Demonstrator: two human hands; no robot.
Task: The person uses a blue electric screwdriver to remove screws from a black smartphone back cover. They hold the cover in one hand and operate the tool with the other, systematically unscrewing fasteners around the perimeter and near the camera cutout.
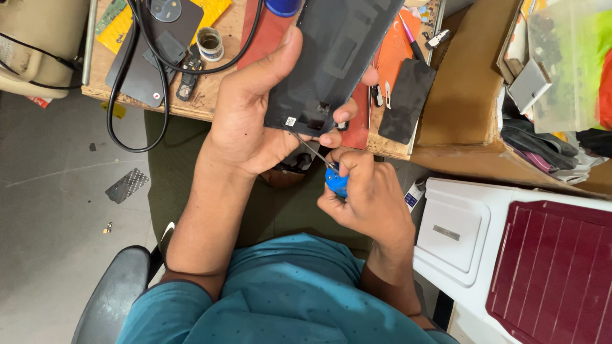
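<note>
At the centre top of the frame, our left hand point(245, 118) has its grip closed around the dark grey, flat rectangular phone panel point(331, 60), tilted above the wooden worktop point(210, 102). Our right hand point(363, 197), lower centre, has its grip closed on the blue-handled, thin-shafted screwdriver point(335, 180), tip touching the panel's lower edge. We judge a screw near that edge is being worked; next calls for keeping the tip seated and turning gently without slipping.
</note>
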